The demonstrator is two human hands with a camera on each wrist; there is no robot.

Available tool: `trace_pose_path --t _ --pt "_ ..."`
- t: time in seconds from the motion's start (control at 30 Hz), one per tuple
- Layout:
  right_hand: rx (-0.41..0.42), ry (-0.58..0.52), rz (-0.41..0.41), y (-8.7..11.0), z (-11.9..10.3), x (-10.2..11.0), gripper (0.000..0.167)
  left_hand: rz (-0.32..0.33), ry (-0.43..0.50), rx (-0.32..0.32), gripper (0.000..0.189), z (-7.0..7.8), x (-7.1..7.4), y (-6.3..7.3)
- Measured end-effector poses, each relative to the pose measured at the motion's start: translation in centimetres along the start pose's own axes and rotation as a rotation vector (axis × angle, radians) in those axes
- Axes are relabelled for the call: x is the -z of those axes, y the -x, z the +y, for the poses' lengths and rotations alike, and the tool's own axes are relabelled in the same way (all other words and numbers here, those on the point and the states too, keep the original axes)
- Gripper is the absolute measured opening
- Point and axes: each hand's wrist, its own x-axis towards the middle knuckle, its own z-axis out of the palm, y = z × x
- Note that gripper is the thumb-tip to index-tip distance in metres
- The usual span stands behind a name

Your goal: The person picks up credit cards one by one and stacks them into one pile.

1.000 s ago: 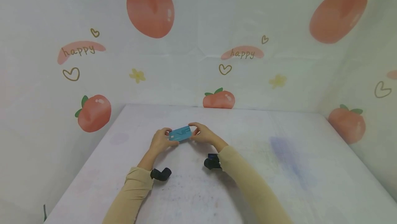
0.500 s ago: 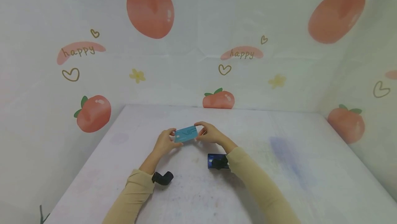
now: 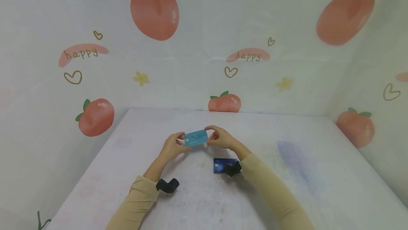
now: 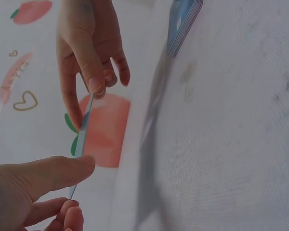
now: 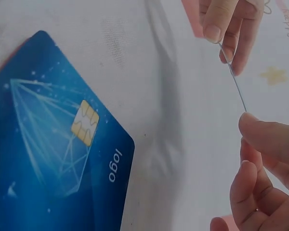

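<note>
A light-blue chip card (image 3: 196, 138) with "VIP" lettering is held up above the table, tilted. My left hand (image 3: 172, 147) pinches its left end between thumb and fingers. At the opposite end my right hand (image 3: 222, 138) pinches the card's right edge by thumb and fingertips. Both wrist views show the card (image 4: 82, 139) nearly edge-on as a thin strip between the two hands. Below my right wrist a dark-blue chip card (image 5: 53, 139) lies on top of a stack, whose layered edge (image 4: 187, 30) shows in the left wrist view.
The white table (image 3: 197, 201) carries faint smudges and a bluish stain (image 3: 296, 162) at the right. A black wrist camera (image 3: 232, 169) partly covers the dark-blue stack in the head view; another wrist camera (image 3: 168, 185) sits on the left wrist. A fruit-printed white cloth (image 3: 191, 46) hangs behind.
Both hands have moved a little to the right with the light-blue card between them. The dark-blue stack, formerly mostly covered by the right wrist camera, now shows more.
</note>
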Motion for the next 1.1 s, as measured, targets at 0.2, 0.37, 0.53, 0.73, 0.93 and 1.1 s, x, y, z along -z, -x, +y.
trace_pose_path --t 0.2,0.37,0.53,0.73,0.93,1.1 --pt "0.006 0.019 0.003 0.8 0.1 0.5 0.058 -0.007 0.011 -0.039 0.064 0.2 -0.2 0.3" --pt "0.008 0.026 0.007 1.6 0.2 0.9 0.057 -0.014 0.008 -0.068 0.063 0.3 -0.7 0.4" --pt "0.016 0.017 0.013 2.2 0.6 1.2 0.057 -0.018 0.019 -0.114 0.061 0.6 -1.0 0.6" --pt "0.045 0.021 0.021 3.1 0.8 1.7 0.056 -0.015 0.042 -0.142 0.060 1.2 -1.3 0.9" --pt "0.065 0.037 0.019 4.2 1.1 2.1 0.056 -0.027 0.054 -0.161 0.058 1.5 -1.7 1.2" --pt "0.058 0.029 0.023 5.0 1.4 2.3 0.056 -0.029 0.058 -0.179 0.058 1.7 -2.3 1.4"
